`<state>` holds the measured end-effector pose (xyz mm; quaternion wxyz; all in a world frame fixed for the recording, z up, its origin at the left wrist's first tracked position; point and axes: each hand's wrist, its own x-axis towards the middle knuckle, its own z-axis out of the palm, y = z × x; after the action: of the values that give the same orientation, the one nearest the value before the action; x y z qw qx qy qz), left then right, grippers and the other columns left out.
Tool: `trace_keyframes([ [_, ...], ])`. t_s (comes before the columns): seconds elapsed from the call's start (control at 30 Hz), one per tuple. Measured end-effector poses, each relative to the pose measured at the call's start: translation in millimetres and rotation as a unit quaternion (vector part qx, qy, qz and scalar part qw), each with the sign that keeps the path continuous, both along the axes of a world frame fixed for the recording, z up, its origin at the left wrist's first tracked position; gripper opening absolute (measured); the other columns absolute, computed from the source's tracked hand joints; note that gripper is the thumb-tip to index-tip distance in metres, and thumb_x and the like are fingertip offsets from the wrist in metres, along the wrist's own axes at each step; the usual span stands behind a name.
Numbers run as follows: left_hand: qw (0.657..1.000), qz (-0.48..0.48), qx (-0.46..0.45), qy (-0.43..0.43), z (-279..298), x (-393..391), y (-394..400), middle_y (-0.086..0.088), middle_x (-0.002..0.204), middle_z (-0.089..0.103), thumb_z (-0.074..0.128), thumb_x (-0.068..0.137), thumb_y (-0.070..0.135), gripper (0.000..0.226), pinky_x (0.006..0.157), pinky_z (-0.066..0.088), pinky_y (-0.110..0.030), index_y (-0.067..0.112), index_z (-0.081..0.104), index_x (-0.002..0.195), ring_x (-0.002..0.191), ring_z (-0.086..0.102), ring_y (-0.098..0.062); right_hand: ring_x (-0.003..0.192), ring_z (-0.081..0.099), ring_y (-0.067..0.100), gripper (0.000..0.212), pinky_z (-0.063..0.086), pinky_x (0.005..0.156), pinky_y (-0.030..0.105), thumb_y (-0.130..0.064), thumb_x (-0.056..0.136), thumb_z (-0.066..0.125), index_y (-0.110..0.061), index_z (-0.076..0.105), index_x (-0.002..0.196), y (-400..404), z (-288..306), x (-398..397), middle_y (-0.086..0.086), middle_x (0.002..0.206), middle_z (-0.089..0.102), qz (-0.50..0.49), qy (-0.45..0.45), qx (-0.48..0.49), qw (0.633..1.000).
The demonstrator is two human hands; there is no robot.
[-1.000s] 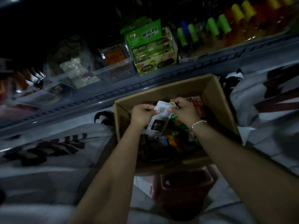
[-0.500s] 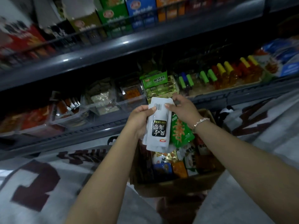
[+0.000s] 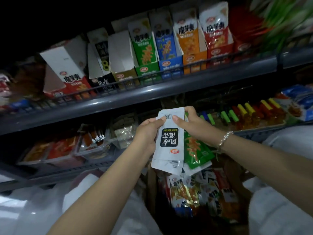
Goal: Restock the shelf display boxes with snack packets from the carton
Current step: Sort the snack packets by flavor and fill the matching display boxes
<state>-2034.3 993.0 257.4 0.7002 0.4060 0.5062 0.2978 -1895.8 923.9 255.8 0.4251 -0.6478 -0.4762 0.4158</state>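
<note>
Right now both hands are up in front of the lower shelf, sharing a small stack of white packets [image 3: 168, 143] with a black label, printed side toward us and upside down. The left hand [image 3: 147, 133] wraps the stack's left edge, thumb pressed near the barcode at the top; the right hand [image 3: 191, 125] pinches the top right corner, and behind it a few green packets [image 3: 194, 151] hang from the same hold. Directly below the stack sits the open carton [image 3: 199, 197], with plenty of mixed packets inside. Above the stack, on the upper shelf [image 3: 152, 92], stands a row of display boxes; the black display box [image 3: 101, 80] up and to the left of the stack seems to carry the same lettering, though the dim light makes that hard to confirm. To my eye the step in hand is squaring and sorting a picked batch before shelving. The next move would call for lifting the white ones up and left to that box, turning them upright, and keeping the green ones apart.
</note>
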Motion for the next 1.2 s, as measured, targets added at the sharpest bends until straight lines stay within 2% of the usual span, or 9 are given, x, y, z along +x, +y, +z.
trace_keyframes([
  [0.1, 0.997, 0.000, -0.053, -0.056, 7, 3, -1, -0.017, 0.086, 0.069, 0.064, 0.089, 0.021, 0.036, 0.050, 0.056, -0.036, 0.001, 0.058, 0.119, 0.063, 0.067, -0.028, 0.093, 0.064, 0.012, 0.049, 0.054, 0.081, 0.031, -0.033, 0.088, 0.063, -0.025, 0.031, 0.125, 4, 8, 4, -0.004, 0.105, 0.062, 0.013, 0.066, 0.008, 0.998],
  [0.2, 0.988, -0.033, -0.100, -0.112, 12, 7, -8, -0.016, 0.078, 0.072, 0.058, 0.093, 0.026, 0.027, 0.051, 0.058, -0.040, 0.006, 0.064, 0.109, 0.059, 0.069, -0.027, 0.085, 0.067, 0.013, 0.047, 0.057, 0.073, 0.029, -0.020, 0.086, 0.067, -0.022, 0.040, 0.125, 7, 6, 8, 0.000, 0.101, 0.066, -0.029, 0.118, 0.031, 0.992],
  [0.43, 0.973, -0.133, -0.113, -0.153, 14, 4, -10, -0.018, 0.103, 0.070, 0.059, 0.083, 0.029, 0.044, 0.073, 0.057, -0.042, 0.010, 0.062, 0.122, 0.083, 0.068, -0.032, 0.091, 0.067, 0.020, 0.044, 0.056, 0.082, 0.043, -0.016, 0.085, 0.069, -0.020, 0.044, 0.122, 18, 5, 14, 0.003, 0.102, 0.066, -0.119, 0.143, 0.060, 0.981],
  [0.67, 0.967, -0.197, -0.083, -0.140, 12, 8, -21, -0.014, 0.088, 0.071, 0.061, 0.073, 0.020, 0.030, 0.072, 0.055, -0.039, 0.011, 0.066, 0.102, 0.073, 0.067, -0.028, 0.093, 0.067, 0.017, 0.043, 0.057, 0.078, 0.038, -0.019, 0.083, 0.070, -0.022, 0.049, 0.121, 16, 4, 11, 0.002, 0.101, 0.066, -0.146, 0.105, 0.118, 0.977],
  [0.73, 0.970, -0.193, -0.071, -0.128, 15, 5, -21, -0.014, 0.089, 0.072, 0.062, 0.072, 0.019, 0.035, 0.071, 0.056, -0.041, 0.011, 0.064, 0.106, 0.074, 0.068, -0.029, 0.090, 0.067, 0.011, 0.033, 0.055, 0.072, 0.025, -0.024, 0.088, 0.064, -0.026, 0.054, 0.120, 15, 10, 14, -0.001, 0.101, 0.067, -0.130, 0.115, 0.118, 0.978],
  [0.8, 0.980, -0.160, -0.052, -0.108, 14, 3, -19, -0.016, 0.094, 0.072, 0.064, 0.073, 0.020, 0.037, 0.073, 0.056, -0.045, 0.011, 0.064, 0.109, 0.077, 0.068, -0.031, 0.091, 0.066, 0.005, 0.022, 0.053, 0.077, 0.022, -0.031, 0.094, 0.055, -0.028, 0.061, 0.115, 14, 17, 20, -0.008, 0.102, 0.069, -0.109, 0.114, 0.087, 0.984],
  [0.9, 0.991, -0.097, -0.019, -0.091, 16, 0, -14, -0.016, 0.095, 0.072, 0.059, 0.087, 0.018, 0.021, 0.076, 0.054, -0.048, 0.013, 0.065, 0.107, 0.078, 0.068, -0.033, 0.090, 0.070, 0.020, 0.021, 0.053, 0.088, 0.043, -0.029, 0.089, 0.061, -0.022, 0.068, 0.108, 11, 22, 30, 0.001, 0.097, 0.073, -0.056, 0.135, 0.022, 0.989],
  [0.97, 0.993, -0.071, -0.009, -0.099, 21, -2, -11, -0.016, 0.094, 0.072, 0.057, 0.090, 0.018, 0.013, 0.080, 0.053, -0.049, 0.016, 0.066, 0.100, 0.078, 0.068, -0.033, 0.084, 0.070, 0.026, 0.022, 0.054, 0.085, 0.046, -0.016, 0.082, 0.069, -0.011, 0.068, 0.103, 8, 25, 31, 0.012, 0.093, 0.073, -0.036, 0.167, 0.008, 0.985],
  [1.2, 0.990, -0.066, -0.007, -0.127, 32, -5, -13, -0.013, 0.087, 0.073, 0.060, 0.085, 0.018, 0.011, 0.064, 0.056, -0.042, 0.017, 0.066, 0.095, 0.068, 0.069, -0.030, 0.071, 0.069, 0.016, 0.010, 0.052, 0.064, 0.026, -0.006, 0.080, 0.070, -0.007, 0.065, 0.088, 7, 41, 37, 0.006, 0.076, 0.073, -0.072, 0.163, 0.062, 0.982],
])
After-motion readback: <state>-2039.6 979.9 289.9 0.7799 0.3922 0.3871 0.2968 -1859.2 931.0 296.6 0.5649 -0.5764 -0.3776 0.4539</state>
